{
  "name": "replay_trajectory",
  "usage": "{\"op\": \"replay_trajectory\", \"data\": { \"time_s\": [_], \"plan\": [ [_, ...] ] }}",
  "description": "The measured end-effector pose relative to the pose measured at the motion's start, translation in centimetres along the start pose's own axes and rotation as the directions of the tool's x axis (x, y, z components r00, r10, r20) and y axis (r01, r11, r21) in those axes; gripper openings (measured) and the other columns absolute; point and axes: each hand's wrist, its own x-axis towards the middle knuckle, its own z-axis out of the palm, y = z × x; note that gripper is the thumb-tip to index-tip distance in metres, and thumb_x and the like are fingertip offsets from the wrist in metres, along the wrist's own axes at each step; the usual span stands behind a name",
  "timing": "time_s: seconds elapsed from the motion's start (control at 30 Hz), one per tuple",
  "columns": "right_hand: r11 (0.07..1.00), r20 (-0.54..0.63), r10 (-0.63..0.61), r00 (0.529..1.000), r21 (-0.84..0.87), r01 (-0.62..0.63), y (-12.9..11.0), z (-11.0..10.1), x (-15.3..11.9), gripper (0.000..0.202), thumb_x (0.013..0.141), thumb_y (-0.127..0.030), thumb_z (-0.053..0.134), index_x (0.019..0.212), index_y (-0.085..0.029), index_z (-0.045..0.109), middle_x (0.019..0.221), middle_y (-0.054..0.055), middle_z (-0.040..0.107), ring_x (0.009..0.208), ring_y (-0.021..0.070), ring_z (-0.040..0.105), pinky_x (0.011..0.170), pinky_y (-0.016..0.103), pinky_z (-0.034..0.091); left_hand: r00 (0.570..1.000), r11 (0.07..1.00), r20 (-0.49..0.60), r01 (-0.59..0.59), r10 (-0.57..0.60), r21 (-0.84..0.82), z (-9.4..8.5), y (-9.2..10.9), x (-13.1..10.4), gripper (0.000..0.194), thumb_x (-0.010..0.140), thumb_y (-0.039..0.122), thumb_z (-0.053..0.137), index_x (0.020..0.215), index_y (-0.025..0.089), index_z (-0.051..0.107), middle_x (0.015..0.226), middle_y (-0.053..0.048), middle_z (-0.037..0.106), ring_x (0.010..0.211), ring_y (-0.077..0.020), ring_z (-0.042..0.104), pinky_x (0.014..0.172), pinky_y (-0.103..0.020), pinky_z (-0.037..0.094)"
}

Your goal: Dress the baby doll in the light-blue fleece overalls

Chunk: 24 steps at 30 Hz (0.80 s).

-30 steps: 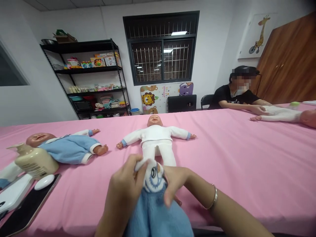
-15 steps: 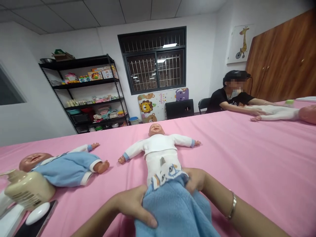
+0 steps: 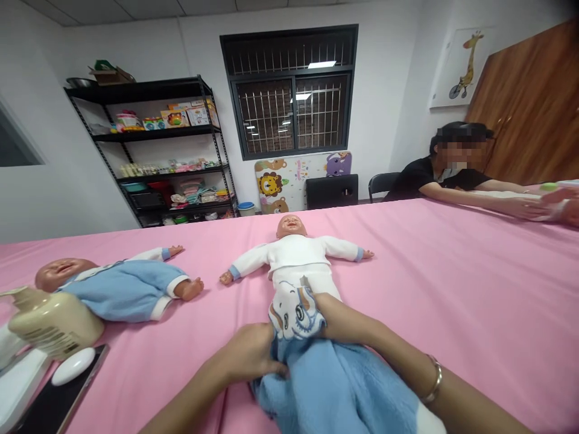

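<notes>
Blue garment (image 3: pixel 337 377) part-hides white-clad doll (image 3: pixel 298 250) — pump bottle (image 3: pixel 54 322), phone (image 3: pixel 58 402) left.

The doll (image 3: pixel 291 226) lies face up on the pink-covered bench (image 3: pixel 416 265), arms spread wide, wearing a white top (image 3: pixel 298 252) with blue cuffs (image 3: pixel 234 271) and white bottoms (image 3: pixel 324 277). The plush blue garment (image 3: pixel 325 377) is bunched over the doll's legs, hiding its feet; its white panel (image 3: pixel 292 310), stitched with a round-eyed face, sits nearest the doll's waist.
</notes>
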Motion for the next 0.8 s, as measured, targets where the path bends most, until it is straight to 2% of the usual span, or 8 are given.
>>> {"op": "replay_trajectory", "data": {
  "time_s": [0.1,0.17,0.27,0.33,0.43,0.57,0.7,0.8],
  "plan": [
    [1.000,-0.115,-0.002,0.993,-0.027,-0.001,0.9,0.4,0.0,0.047,0.069,-0.023,0.068,0.115,-0.017,0.057,0.106,0.010,0.061,0.103,0.0265,0.055,0.094,0.041,0.042,0.996,0.999,-0.075,-0.040,0.040,0.008,0.6,0.7,0.2,0.043,0.064,0.031,0.066,0.105,0.020,0.059,0.105,-0.008,0.064,0.095,-0.0284,0.058,0.085,-0.035,0.044],
    [1.000,-0.155,-0.007,0.988,-0.011,0.005,1.2,0.5,0.0,0.057,0.069,-0.026,0.069,0.123,-0.017,0.051,0.114,0.012,0.057,0.111,0.0275,0.051,0.099,0.043,0.038,0.989,0.994,-0.127,-0.088,0.079,-0.061,0.9,0.9,0.4,0.044,0.066,0.023,0.061,0.110,0.022,0.057,0.114,-0.007,0.061,0.104,-0.0276,0.055,0.092,-0.036,0.041],
    [0.995,-0.177,0.026,0.984,0.095,-0.009,1.4,0.3,0.3,0.063,0.071,-0.029,0.069,0.127,-0.017,0.046,0.124,0.012,0.052,0.116,0.0274,0.047,0.102,0.045,0.035,0.982,0.971,-0.180,-0.101,0.062,-0.216,1.0,0.5,0.6,0.046,0.068,0.017,0.055,0.114,0.020,0.055,0.115,-0.007,0.060,0.105,-0.0250,0.054,0.096,-0.037,0.041],
    [0.975,-0.173,0.074,0.982,0.221,-0.035,1.3,0.0,0.6,0.058,0.071,-0.032,0.070,0.122,-0.016,0.050,0.121,0.011,0.056,0.113,0.0271,0.050,0.101,0.046,0.036,0.975,0.911,-0.214,-0.146,0.065,-0.387,1.0,0.1,0.7,0.050,0.070,0.017,0.054,0.121,0.017,0.050,0.120,-0.008,0.058,0.109,-0.0240,0.053,0.099,-0.038,0.039],
    [0.912,-0.142,0.139,0.980,0.405,-0.071,0.8,-0.6,0.8,0.051,0.067,-0.035,0.074,0.112,-0.016,0.058,0.113,0.007,0.062,0.108,0.0260,0.055,0.100,0.045,0.038,0.963,0.741,-0.267,-0.208,0.039,-0.639,0.9,-0.3,1.1,0.056,0.074,0.019,0.054,0.129,0.014,0.042,0.130,-0.009,0.051,0.117,-0.0240,0.048,0.105,-0.040,0.035],
    [0.840,-0.077,0.238,0.968,0.517,-0.166,-0.1,-1.1,0.5,0.056,0.066,-0.036,0.076,0.115,-0.018,0.057,0.118,0.007,0.060,0.113,0.0254,0.052,0.104,0.044,0.035,0.970,0.537,-0.211,-0.114,-0.124,-0.836,1.0,-0.4,1.4,0.050,0.076,0.022,0.056,0.124,0.016,0.047,0.126,-0.009,0.055,0.116,-0.0253,0.050,0.103,-0.040,0.037],
    [0.793,0.028,0.182,0.983,0.586,-0.163,-0.3,-1.1,0.2,0.054,0.071,-0.038,0.072,0.119,-0.020,0.055,0.125,0.007,0.056,0.119,0.0231,0.049,0.106,0.042,0.033,0.952,0.355,-0.107,0.002,-0.287,-0.935,1.1,-0.2,1.4,0.045,0.079,0.033,0.058,0.120,0.016,0.050,0.119,-0.010,0.061,0.111,-0.0253,0.055,0.100,-0.041,0.041],
    [0.708,0.114,0.154,0.981,0.681,-0.190,-0.1,-0.8,0.1,0.052,0.074,-0.040,0.070,0.118,-0.020,0.056,0.121,0.007,0.059,0.114,0.0220,0.053,0.104,0.041,0.035,0.961,0.275,-0.013,0.066,-0.278,-0.959,0.9,-0.3,1.4,0.048,0.078,0.044,0.059,0.115,0.014,0.054,0.112,-0.013,0.064,0.103,-0.0257,0.060,0.096,-0.041,0.043]
  ]
}}
